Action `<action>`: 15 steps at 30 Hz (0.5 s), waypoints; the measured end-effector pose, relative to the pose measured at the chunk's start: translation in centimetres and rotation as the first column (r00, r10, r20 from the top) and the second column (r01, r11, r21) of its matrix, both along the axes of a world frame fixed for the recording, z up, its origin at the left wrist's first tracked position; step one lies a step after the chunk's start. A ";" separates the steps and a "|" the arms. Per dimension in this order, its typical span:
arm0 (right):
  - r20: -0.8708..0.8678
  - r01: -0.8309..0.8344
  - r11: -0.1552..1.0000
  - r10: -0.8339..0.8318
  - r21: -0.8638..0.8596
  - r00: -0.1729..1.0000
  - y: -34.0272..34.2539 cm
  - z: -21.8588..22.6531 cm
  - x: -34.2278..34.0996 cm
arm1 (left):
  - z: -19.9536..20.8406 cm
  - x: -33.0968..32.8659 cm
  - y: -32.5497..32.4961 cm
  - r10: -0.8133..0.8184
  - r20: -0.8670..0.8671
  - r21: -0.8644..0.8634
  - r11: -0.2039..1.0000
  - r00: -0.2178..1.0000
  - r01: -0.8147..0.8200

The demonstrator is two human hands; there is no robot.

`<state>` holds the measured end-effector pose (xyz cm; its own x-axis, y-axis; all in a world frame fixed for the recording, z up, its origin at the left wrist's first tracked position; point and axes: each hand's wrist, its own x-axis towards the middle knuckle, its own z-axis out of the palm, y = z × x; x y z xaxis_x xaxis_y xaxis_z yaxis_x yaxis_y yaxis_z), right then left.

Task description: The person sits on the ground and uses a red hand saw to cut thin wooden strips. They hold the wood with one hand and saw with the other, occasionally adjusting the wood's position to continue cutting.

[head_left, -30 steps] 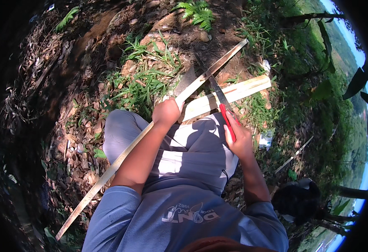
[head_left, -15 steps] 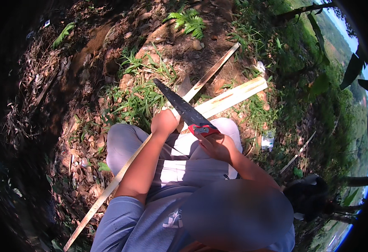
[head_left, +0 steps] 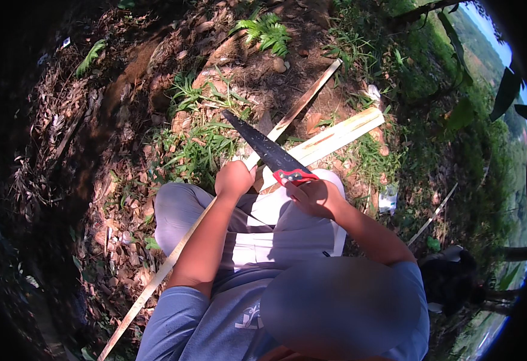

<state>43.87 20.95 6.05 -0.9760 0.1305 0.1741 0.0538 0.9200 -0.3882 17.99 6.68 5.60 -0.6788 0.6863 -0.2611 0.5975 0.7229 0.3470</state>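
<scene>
My left hand (head_left: pixel 235 179) is closed around a long, thin wooden strip (head_left: pixel 149 290), which runs from the lower left up past my knees to the far right. In my right hand (head_left: pixel 316 198) is the red handle of a handsaw (head_left: pixel 266 147). Its dark blade points up and to the left and lies across the strip, just beyond my left fist. Whether the teeth cut into the wood cannot be made out. Under the blade and beside the strip rests a wider pale board (head_left: pixel 335 138), its near end close to my lap.
I sit on the ground with bent legs. Grass tufts (head_left: pixel 200 147), dry leaves (head_left: pixel 125 234) and a fern (head_left: pixel 265 33) surround me. A whitish packet (head_left: pixel 388 200) lies right of my knee, near a thin stick (head_left: pixel 433 215). Green slope vegetation lies farther right.
The saw and my right hand have shifted slightly toward me and to the right. My left hand stays on the strip at nearly the same place.
</scene>
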 end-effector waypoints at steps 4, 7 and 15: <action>0.070 0.026 0.988 -0.015 -0.155 0.997 -0.8 0.4 -1.0 | -0.6 -0.6 -0.5 0.015 0.046 0.025 1.000 0.999 -0.017; -0.120 0.065 0.944 -0.027 0.324 0.992 7.0 -0.8 0.3 | 0.6 0.4 -0.5 0.051 0.019 0.027 0.998 0.999 -0.051; 0.047 0.067 0.938 -0.088 0.339 0.995 4.2 1.0 -1.2 | -0.5 -1.6 -2.7 -0.017 0.108 0.082 0.997 0.994 0.008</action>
<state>42.70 25.20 7.04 -0.9753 0.1504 0.1618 0.1441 0.9883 -0.0502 16.43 4.01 5.07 -0.6407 0.7166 -0.2757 0.5621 0.6823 0.4674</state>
